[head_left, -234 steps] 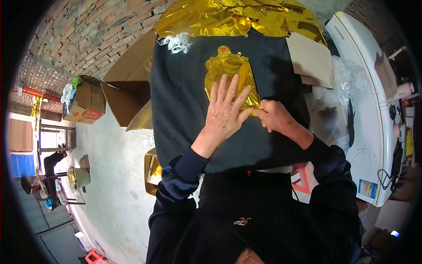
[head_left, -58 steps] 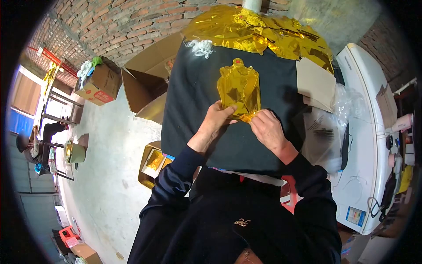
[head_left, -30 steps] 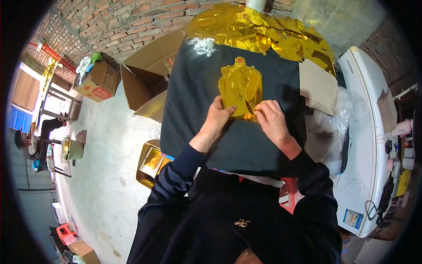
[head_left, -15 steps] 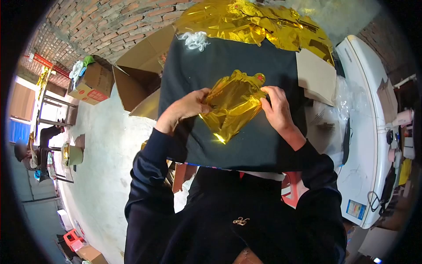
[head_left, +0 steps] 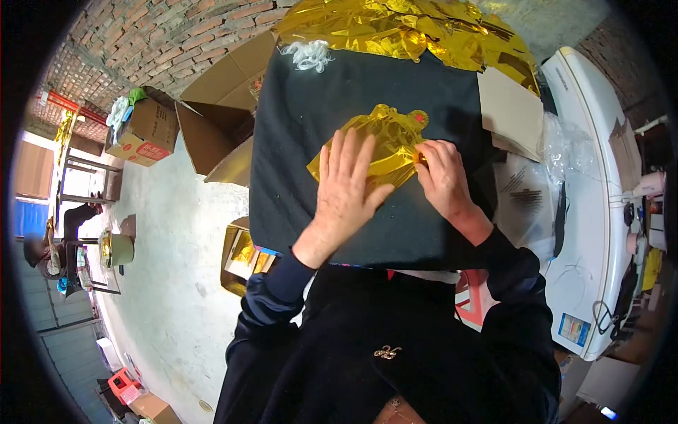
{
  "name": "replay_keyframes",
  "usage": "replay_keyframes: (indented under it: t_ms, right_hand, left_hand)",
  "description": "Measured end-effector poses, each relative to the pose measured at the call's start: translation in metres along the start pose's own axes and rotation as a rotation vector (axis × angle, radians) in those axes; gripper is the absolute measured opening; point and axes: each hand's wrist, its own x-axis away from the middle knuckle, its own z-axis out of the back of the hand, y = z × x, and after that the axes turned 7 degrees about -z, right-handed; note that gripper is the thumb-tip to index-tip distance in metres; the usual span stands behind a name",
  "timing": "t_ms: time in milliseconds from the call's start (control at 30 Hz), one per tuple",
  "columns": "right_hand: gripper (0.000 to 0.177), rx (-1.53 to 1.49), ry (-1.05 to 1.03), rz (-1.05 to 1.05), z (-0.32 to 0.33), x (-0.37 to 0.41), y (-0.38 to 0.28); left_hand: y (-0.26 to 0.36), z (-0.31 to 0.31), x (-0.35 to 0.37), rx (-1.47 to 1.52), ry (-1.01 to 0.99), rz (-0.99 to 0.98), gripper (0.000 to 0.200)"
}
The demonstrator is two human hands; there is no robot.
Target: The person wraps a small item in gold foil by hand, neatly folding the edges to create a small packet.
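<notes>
Left hand [head_left: 346,194] lies flat, fingers spread, pinning the crinkled gold foil shape [head_left: 385,131] to the black cloth-covered surface [head_left: 296,113] — right hand [head_left: 443,177] pinches its right edge so it lies taut.

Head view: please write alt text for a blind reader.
A person's left hand presses flat on a gold foil piece on a black cloth, while the right hand pinches its edge. More foil sheets are heaped beyond.

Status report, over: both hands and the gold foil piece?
Left hand flat, pressing gold foil piece on black cloth. Right hand pinching its edge. Foil pile beyond, apart.
</notes>
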Motion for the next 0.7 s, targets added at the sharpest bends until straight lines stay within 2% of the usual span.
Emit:
replay_keyframes:
  t_ms: [33, 167, 267, 467, 700]
  right_hand:
    - [0.040, -0.005, -0.014, -0.018, 0.000, -0.002, 0.004]
    - [0.044, 0.054, 0.015, -0.020, -0.004, -0.008, 0.013]
    - [0.046, 0.061, -0.044, 0.031, 0.002, -0.014, 0.014]
    - [0.050, 0.096, -0.065, -0.011, 0.000, -0.025, 0.026]
    - [0.040, -0.037, -0.051, -0.007, -0.017, -0.038, 0.040]
  left_hand:
    - [0.003, -0.009, 0.005, -0.046, -0.021, 0.005, 0.098]
    - [0.005, -0.025, 0.013, -0.019, 0.007, 0.036, 0.105]
    - [0.004, -0.026, 0.013, -0.009, 0.009, 0.048, 0.105]
    - [0.006, -0.026, 0.013, -0.018, -0.022, 0.054, 0.104]
    - [0.006, -0.026, 0.013, -0.016, -0.020, 0.059, 0.103]
